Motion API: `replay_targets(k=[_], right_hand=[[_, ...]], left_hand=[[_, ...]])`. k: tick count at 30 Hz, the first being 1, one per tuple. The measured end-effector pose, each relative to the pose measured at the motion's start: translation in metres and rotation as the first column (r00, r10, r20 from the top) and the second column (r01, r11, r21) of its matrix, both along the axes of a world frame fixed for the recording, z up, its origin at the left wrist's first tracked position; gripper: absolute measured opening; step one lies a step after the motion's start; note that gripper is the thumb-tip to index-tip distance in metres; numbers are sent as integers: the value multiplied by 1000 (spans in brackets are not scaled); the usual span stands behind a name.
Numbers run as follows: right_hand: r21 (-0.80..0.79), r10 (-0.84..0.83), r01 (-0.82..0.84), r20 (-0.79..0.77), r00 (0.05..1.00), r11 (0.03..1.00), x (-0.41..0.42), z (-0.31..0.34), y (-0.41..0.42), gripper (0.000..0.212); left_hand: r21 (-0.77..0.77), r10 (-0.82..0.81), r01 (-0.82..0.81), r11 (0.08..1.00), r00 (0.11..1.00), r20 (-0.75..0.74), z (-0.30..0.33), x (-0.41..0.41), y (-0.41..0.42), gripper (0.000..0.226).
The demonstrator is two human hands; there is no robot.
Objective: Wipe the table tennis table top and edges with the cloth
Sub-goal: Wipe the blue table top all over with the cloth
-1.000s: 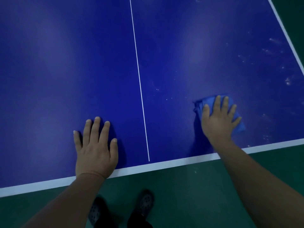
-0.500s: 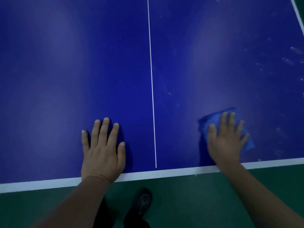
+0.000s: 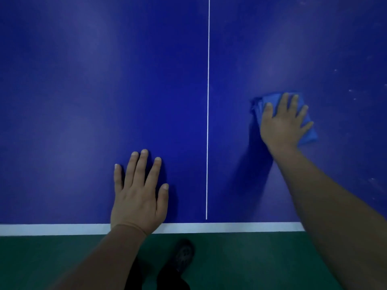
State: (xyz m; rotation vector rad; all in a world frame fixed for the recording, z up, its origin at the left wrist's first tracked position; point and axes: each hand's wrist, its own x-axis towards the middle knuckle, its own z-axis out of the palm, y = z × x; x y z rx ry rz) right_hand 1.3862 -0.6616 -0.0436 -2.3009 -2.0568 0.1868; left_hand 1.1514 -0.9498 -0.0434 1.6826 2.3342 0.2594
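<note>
The right hand [image 3: 282, 124] pressed flat-fingered on the cloth [image 3: 310, 132], the left hand [image 3: 138, 197] lay open on the worktop [image 3: 83, 91]; even, overlapping strokes would serve best.

A: Entry, head view. What is worn on the arms?

B: Nothing. Both forearms bare to the frame edge, no sleeves. Left hand [image 3: 139, 197] and right hand [image 3: 281, 124] bare: no gloves, rings or watch to be seen.

A: Lower body?

B: Dark trousers, partly in view. One dark shoe [image 3: 183, 255] with a perforated upper; detail dim.
</note>
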Motion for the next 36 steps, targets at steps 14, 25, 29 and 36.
replay_targets(k=[14,25,29,36], right_hand=[[-77,168,-162,83,982,984,60,7,8,84],[12,814,-814,-9,581,581,-154,0,-124,61],[-56,873,-872,-26,488,486,-178,1,-68,66],[-112,192,-187,37,981,976,-24,11,102,65]], left_hand=[[-30,-4,3,1000,1000,-27,0,2,3,63],[-12,-14,13,1000,999,-31,2,0,3,62],[-27,-17,16,1000,999,-44,1,1,4,63],[-46,-22,20,999,999,-49,0,0,4,64]])
